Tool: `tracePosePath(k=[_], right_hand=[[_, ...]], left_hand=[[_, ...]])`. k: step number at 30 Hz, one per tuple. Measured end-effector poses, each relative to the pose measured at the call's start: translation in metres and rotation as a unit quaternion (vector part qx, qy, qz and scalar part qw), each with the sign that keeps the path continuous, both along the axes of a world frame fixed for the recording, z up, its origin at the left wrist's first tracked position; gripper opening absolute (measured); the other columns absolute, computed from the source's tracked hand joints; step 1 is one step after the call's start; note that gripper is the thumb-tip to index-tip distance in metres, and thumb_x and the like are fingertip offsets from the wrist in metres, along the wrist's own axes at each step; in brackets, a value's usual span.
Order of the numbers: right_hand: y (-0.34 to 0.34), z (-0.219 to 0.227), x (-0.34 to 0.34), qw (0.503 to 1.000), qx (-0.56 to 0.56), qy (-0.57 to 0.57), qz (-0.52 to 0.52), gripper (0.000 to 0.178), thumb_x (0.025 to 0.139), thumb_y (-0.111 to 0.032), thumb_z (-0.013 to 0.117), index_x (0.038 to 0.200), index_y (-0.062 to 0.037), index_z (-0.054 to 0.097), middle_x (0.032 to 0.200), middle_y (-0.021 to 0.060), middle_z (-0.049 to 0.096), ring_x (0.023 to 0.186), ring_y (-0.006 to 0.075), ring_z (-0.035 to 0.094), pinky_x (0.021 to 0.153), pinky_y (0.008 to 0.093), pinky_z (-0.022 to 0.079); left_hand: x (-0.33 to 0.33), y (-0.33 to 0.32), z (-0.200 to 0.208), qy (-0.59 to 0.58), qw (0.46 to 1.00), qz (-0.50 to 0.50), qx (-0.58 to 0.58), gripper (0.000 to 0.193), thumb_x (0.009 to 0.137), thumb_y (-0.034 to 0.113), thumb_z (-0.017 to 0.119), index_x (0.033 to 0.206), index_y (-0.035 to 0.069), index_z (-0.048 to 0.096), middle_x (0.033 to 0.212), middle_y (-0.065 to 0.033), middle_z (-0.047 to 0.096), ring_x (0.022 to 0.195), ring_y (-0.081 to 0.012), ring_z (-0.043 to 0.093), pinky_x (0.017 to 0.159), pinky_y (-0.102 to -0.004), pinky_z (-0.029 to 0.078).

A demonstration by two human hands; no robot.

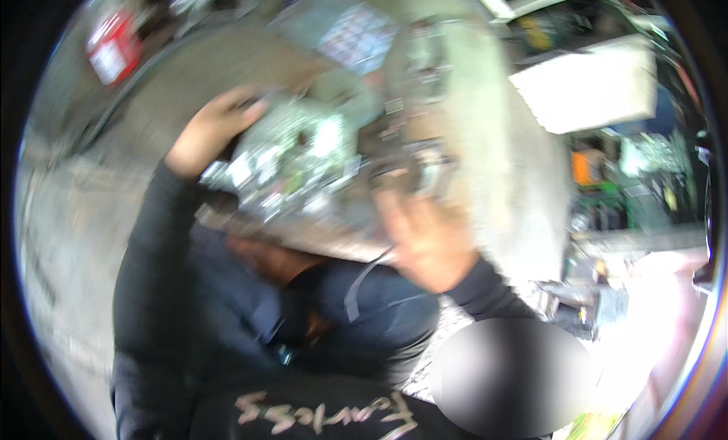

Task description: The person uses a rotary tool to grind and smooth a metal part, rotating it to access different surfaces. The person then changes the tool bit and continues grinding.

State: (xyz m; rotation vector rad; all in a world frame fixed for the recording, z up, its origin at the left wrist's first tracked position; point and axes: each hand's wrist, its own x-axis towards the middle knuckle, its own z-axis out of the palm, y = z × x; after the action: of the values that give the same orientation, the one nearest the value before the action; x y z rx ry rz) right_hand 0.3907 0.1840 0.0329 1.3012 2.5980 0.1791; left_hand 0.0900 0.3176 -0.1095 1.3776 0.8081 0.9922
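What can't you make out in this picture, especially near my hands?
In the head view:
Right hand: motion blur hides whether it grips anything.
Left hand: blur hides whether it grips the shiny silvery pile beside it.
Pile: blur and glare hide its separate pieces.
Lower right: a grey oval patch covers whatever lies behind it.

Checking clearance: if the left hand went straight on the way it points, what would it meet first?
Most likely the shiny silvery metal part, just right of the left hand; blur hides whether they touch.
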Motion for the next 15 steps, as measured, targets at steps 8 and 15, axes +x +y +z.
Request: tracePosePath(k=[8, 15], right_hand=[[0.002, 0.002, -0.009, 0.999, 0.041, 0.031, 0.005, 0.077, 0.069, -0.025, 0.079, 0.136, -0.005, 0.048, 0.099, 0.0119, 0.057, 0.078, 0.0258, 0.063, 0.059, 0.0365, 0.055], [0.002, 0.0, -0.004, 0.998, 0.056, 0.033, -0.016, 0.082, 0.068, -0.026, 0.081, 0.138, -0.006, 0.044, 0.105, 0.0129, 0.055, 0.08, 0.0276, 0.064, 0.061, 0.0409, 0.055]], left_hand=[[-0.002, -0.002, 0.0, -0.171, 0.974, -0.03, -0.144, 0.044, 0.099, 0.015, 0.054, 0.138, -0.006, 0.047, 0.122, -0.0122, 0.061, 0.11, -0.0182, 0.059, 0.097, -0.0296, 0.045], [-0.003, 0.001, -0.001, -0.12, 0.988, -0.023, -0.096, 0.047, 0.096, 0.02, 0.057, 0.136, -0.005, 0.051, 0.125, -0.0136, 0.061, 0.116, -0.0207, 0.058, 0.101, -0.0322, 0.043]])
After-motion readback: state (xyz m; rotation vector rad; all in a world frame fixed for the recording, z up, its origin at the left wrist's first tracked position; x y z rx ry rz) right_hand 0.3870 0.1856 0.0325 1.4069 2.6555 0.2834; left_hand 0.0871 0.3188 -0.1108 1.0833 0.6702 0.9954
